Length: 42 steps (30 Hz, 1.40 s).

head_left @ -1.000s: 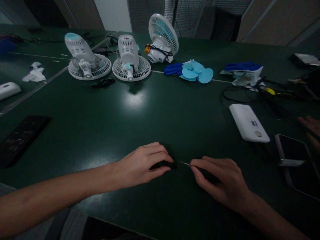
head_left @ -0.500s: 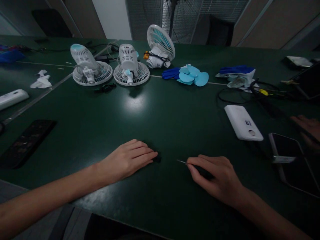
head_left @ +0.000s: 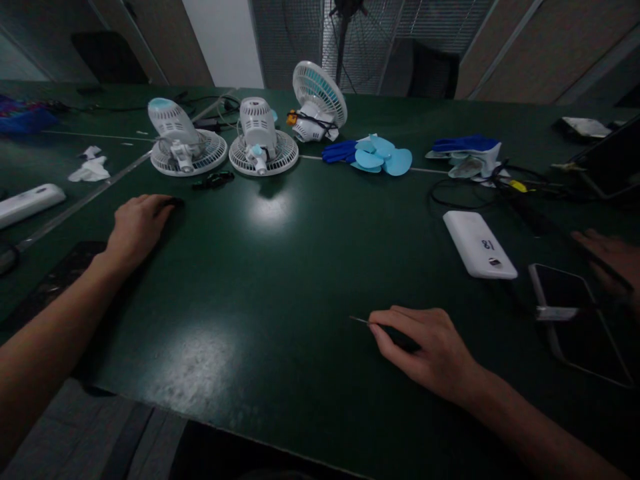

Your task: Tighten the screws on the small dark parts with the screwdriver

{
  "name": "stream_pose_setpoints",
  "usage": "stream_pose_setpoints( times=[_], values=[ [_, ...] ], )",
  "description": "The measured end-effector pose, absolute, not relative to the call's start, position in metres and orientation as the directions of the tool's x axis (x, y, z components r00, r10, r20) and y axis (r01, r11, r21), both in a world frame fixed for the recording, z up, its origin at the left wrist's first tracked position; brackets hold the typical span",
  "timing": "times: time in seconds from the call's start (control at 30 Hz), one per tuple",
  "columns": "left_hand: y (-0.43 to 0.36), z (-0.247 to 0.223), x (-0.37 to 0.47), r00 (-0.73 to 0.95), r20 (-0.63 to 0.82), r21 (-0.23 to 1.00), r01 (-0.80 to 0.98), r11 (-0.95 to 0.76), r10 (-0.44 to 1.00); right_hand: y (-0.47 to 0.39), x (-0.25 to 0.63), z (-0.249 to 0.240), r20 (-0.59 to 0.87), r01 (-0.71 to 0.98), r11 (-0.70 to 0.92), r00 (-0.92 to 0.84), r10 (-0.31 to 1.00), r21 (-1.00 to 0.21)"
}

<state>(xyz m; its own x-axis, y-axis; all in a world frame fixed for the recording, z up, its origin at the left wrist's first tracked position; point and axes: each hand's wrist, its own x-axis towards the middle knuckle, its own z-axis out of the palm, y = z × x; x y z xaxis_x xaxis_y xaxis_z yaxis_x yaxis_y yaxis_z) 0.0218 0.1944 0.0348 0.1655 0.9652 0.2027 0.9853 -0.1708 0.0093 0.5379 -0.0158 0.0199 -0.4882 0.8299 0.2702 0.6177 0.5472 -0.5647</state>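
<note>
A slim tool (head_left: 400,339) is held over a dark green tabletop (head_left: 270,280) in the right hand (head_left: 427,350), its dark handle clamped between thumb and fingers, its thin metal shaft pointed leftward. A small dark piece (head_left: 176,201) is pinched in the fingertips of the left hand (head_left: 136,230), stretched out at left; whether the piece touches the tabletop cannot be told. A cluster of black parts (head_left: 214,180) is seen beyond it, near a left fan (head_left: 173,127) and a middle fan (head_left: 259,123), both rested on their white grilles. A light blue blade (head_left: 383,157) is laid beside a blue glove (head_left: 339,152). At right, a white slab-shaped device (head_left: 477,243) is seen near another person's hand (head_left: 607,257).
</note>
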Motion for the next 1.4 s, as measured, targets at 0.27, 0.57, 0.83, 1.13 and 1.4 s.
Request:
stream_pose_setpoints(
  times=[0.27, 0.57, 0.83, 1.13, 1.4],
  values=[
    [0.209, 0.028, 0.008, 0.077, 0.256, 0.044, 0.995, -0.092, 0.964, -0.014, 0.536, 0.022, 0.275, 0.611, 0.559, -0.500, 0.821, -0.561],
    [0.189, 0.038, 0.000, 0.045, 0.154, 0.036, 0.998, -0.051, 0.987, -0.014, 0.538, 0.020, 0.274, 0.620, 0.562, -0.502, 0.821, -0.548],
    [0.185, 0.044, 0.005, 0.104, 0.094, -0.036, 0.994, -0.101, 0.990, -0.015, 0.539, 0.018, 0.258, 0.612, 0.554, -0.506, 0.823, -0.565],
    [0.196, 0.028, -0.009, 0.116, 0.182, -0.177, 0.981, -0.083, 0.976, -0.014, 0.539, 0.016, 0.233, 0.617, 0.545, -0.515, 0.825, -0.568],
    [0.202, 0.025, 0.003, -0.061, 0.517, 0.122, 0.993, -0.003, 0.854, -0.014, 0.538, 0.019, 0.239, 0.614, 0.554, -0.521, 0.820, -0.562]
  ],
)
